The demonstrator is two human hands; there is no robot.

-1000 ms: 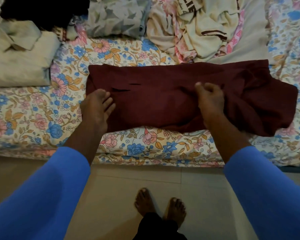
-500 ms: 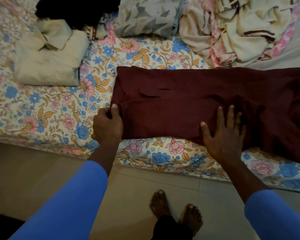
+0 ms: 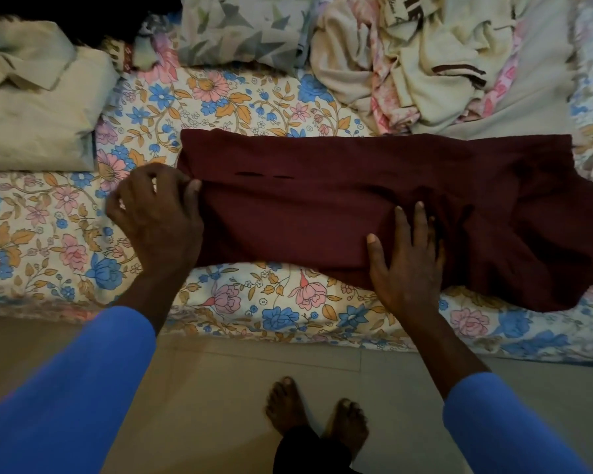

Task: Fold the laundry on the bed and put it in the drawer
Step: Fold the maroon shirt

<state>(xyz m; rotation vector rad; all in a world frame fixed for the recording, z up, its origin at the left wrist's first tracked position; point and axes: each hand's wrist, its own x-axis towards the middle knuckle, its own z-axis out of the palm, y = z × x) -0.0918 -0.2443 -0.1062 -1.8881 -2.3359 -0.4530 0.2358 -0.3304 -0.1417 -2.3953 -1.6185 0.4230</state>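
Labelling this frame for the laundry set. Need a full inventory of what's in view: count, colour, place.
maroon garment: 1, dark red, across the bed's near side, partly folded
folded shirt: 1, beige, on the bed, far left
black cloth: 1, black, top left, cut off by the frame
leaf-print cloth: 1, grey-green, top centre
unfolded pile: 1 heap, cream and pink, top right; piece count unclear
bedsheet: 1, white with blue, pink and orange flowers, under all the laundry
floor: tan tiles, bottom
feet: 2, bare, on the floor, bottom centre
sleeves: 2, blue, lower corners
left hand: 1, pinches the maroon garment's left edge
right hand: 1, flat on the maroon garment, fingers straight
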